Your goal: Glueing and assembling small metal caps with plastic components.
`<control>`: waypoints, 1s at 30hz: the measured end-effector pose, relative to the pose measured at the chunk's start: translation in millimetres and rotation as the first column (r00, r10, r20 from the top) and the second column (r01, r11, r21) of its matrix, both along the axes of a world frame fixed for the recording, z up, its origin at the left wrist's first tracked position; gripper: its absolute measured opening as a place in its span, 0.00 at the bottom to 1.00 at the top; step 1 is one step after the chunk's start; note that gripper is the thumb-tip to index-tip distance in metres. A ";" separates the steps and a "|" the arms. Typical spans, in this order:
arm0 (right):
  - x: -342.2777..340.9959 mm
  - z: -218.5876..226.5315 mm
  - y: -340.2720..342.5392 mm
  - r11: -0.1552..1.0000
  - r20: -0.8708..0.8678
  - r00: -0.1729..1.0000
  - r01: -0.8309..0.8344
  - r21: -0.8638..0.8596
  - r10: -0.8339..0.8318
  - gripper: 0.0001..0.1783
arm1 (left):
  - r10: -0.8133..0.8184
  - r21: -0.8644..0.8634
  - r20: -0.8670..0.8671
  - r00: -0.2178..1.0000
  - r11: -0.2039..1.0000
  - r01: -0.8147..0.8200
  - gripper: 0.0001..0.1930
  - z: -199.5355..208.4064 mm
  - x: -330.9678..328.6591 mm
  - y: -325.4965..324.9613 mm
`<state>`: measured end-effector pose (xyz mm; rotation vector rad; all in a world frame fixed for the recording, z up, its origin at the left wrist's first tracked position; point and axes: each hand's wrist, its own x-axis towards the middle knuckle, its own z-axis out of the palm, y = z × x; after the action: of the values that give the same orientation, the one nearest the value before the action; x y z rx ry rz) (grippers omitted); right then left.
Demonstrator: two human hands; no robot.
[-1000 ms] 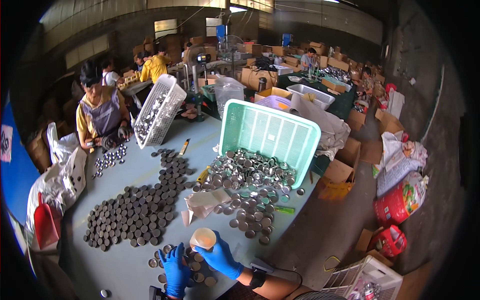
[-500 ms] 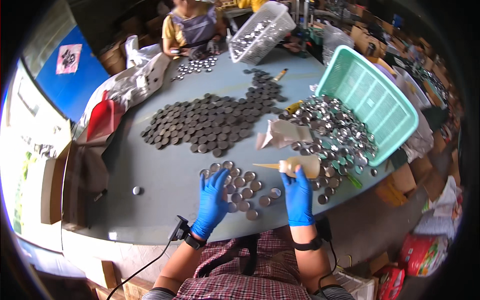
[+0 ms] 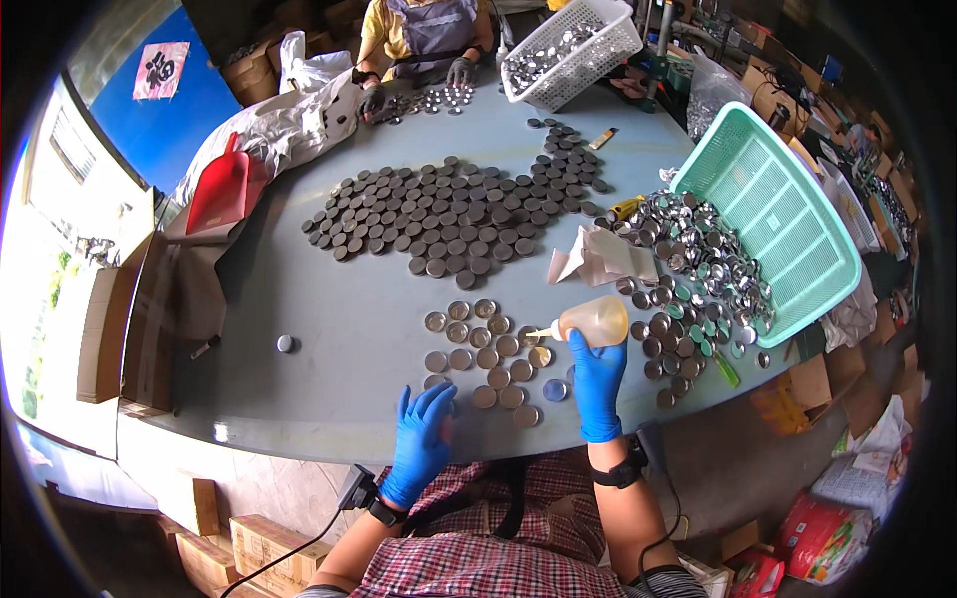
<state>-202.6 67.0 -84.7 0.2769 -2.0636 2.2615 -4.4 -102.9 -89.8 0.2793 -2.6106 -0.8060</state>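
Gripping squeeze bottle [image 3: 595, 319] with curled fingers of right hand [image 3: 598, 384], at two o'clock of shallow round caps [image 3: 520, 370]; pointing nozzle [image 3: 543, 332] toward nine. Probably best to aim low inside each rim, squeezing lightly. Holding left hand [image 3: 423, 444] at seven o'clock of caps with fingers loosely bent, slightly spread; can't tell if pinching anything. Reaching in from six.

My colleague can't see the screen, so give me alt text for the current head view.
A blue-gloved right hand holds a squeeze bottle sideways, nozzle pointing left, near shallow metal caps on a grey table; the gloved left hand is nearby. Beyond lie dark discs, and to the right a tipped green basket with silvery caps.
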 end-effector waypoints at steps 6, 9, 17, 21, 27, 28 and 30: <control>-3.4 9.7 -3.9 0.983 0.103 0.993 -0.035 -0.182 0.055 0.19 | 0.042 0.041 -0.001 0.999 0.998 -0.042 0.23 -1.5 2.2 -13.7; -14.3 19.7 -7.0 0.769 0.390 0.885 0.060 -0.637 0.254 0.18 | 0.047 0.076 -0.014 0.999 0.996 -0.045 0.23 9.9 -1.8 -21.3; -79.2 -54.9 -20.5 0.033 0.205 0.347 0.443 -0.896 0.915 0.23 | -0.027 0.099 -0.042 0.999 0.995 0.031 0.20 39.3 -41.5 -16.0; -57.1 18.5 -14.8 0.425 0.557 0.251 0.429 -0.797 0.791 0.26 | -0.041 0.027 -0.033 0.999 0.999 0.042 0.22 48.3 -51.0 -24.6; -99.4 105.3 122.6 0.868 -0.218 0.841 0.473 -0.152 -0.496 0.12 | 0.012 -0.013 -0.027 1.000 1.000 -0.012 0.22 59.9 -66.2 -31.8; -119.6 115.4 152.5 0.596 -0.428 0.521 0.801 -0.054 -0.739 0.17 | -0.012 0.000 -0.027 1.000 1.000 0.012 0.22 57.9 -72.3 -33.0; -164.0 112.5 228.5 0.314 -0.645 0.241 0.950 0.003 -0.725 0.33 | -0.047 0.002 -0.024 0.999 0.999 0.047 0.23 54.9 -82.8 -33.3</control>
<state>-366.6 295.5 27.8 -0.2073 -1.6237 0.8828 -87.2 -136.2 -34.9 0.2079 -2.6028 -0.8239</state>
